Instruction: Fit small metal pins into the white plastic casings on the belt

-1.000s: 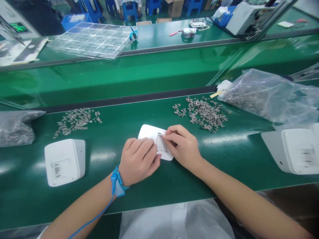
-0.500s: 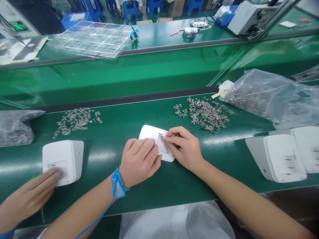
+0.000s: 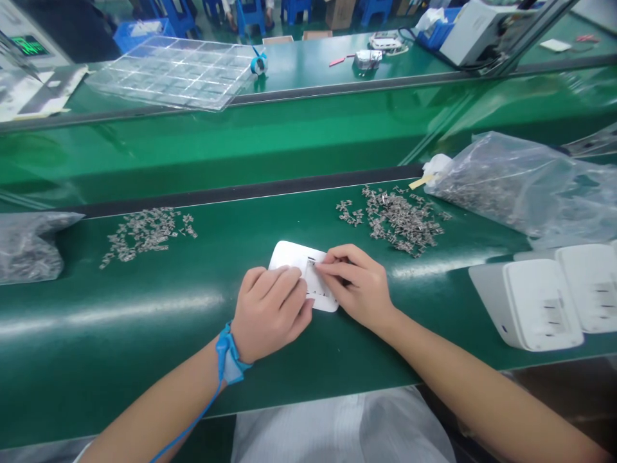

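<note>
Case point(image 3: 289, 253), white and rounded, lying on green bench point(image 3: 144, 366), roughly mid-view, between both hands, turned at a slant. Recessed bay point(image 3: 317, 283) facing up, dark slot at far edge, small dark marks along near edge.

Left hand point(image 3: 270, 310) over case's left part, fingers curled, gripping it, thumb toward near edge. Blue band point(image 3: 232, 360) around left wrist, blue cord point(image 3: 190, 426) running off along forearm. Right hand point(image 3: 359, 284) at case's right side, thumb and forefinger pinched together by bay's far end; anything between fingertips too small to tell. Other right fingers bent.

Beyond the hands, loose metal clips in two piles: left pile point(image 3: 147, 233) thinly spread, right pile point(image 3: 402, 222) denser, with a small cluster just beside it. Left bag point(image 3: 29, 252) and right bag point(image 3: 523, 186), both see-through plastic, metal parts inside, each near its pile. At right, two white units point(image 3: 545, 305) close together, slotted faces showing, one partly behind the other.

Past green partition point(image 3: 241, 145): clear tray point(image 3: 178, 72), small blue fan point(image 3: 259, 63) by its right edge, grey machine point(image 3: 470, 33) farther right. Blue stools point(image 3: 250, 18) behind.
</note>
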Demonstrator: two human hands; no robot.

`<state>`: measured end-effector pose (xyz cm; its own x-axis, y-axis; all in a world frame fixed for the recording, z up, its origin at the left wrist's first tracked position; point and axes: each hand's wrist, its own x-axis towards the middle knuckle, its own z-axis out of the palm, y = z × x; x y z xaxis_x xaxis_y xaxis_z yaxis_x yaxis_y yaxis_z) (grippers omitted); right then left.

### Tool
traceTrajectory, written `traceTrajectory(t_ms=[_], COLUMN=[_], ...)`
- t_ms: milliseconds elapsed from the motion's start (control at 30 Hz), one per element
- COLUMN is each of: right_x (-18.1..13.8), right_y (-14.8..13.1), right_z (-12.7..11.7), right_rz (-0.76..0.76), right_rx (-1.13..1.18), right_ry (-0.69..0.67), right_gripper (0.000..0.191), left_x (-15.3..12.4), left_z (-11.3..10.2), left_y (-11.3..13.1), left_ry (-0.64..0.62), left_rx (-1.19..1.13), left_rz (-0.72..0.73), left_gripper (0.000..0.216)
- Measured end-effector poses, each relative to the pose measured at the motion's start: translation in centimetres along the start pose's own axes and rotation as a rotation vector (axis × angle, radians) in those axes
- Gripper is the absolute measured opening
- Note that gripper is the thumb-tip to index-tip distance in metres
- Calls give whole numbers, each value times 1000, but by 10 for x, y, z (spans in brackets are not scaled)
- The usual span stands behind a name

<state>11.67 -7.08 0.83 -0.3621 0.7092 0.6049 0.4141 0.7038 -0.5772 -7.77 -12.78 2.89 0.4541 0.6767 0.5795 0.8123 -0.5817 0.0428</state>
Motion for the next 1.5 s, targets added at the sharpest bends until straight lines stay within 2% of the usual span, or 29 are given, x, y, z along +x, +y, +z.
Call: traceTrajectory(t_ms=[367, 533, 633, 800, 967, 1133, 1200, 1333, 1367, 1433, 1500], right_x=[0, 3, 4, 7, 16, 19, 17, 11, 11, 15, 23], right_y=[-2, 0, 1, 0, -1, -8, -15, -26, -25, -14, 10], right_z=[0, -1, -1, -2, -1, 5, 4, -16, -27, -56, -92], right_rz=[45, -20, -27, 116, 205, 281, 339, 386, 386, 387, 387], right_rx=[-1, -60, -57, -38, -136, -244, -218, -36, -62, -217, -400], right_ry=[-34, -126, -124, -62, -149, -147, -192, -440, -441, -354, -278], right_gripper=[13, 16, 15, 12, 18, 12, 5, 19, 21, 19, 14], left_x=[-1, -1, -1, -1, 0, 1, 2, 1, 1, 1, 1], left_z=[0, 1, 1, 1, 1, 1, 0, -2, -2, -2, -1], left_y=[0, 0, -1, -1, -1, -1, -3, -14, -16, -17, -14], left_ry=[-4, -6, -11, -11, -11, 22, 53, 88, 81, 58, 40], left_rx=[-7, 4, 8, -3, -2, -7, 8, 9, -11, -51, -60], left_rz=[-3, -11, -15, -15, -21, -31, -60, -103, -102, -86, -49], left_gripper=[17, 15, 16, 14, 15, 18, 20, 28, 29, 32, 33])
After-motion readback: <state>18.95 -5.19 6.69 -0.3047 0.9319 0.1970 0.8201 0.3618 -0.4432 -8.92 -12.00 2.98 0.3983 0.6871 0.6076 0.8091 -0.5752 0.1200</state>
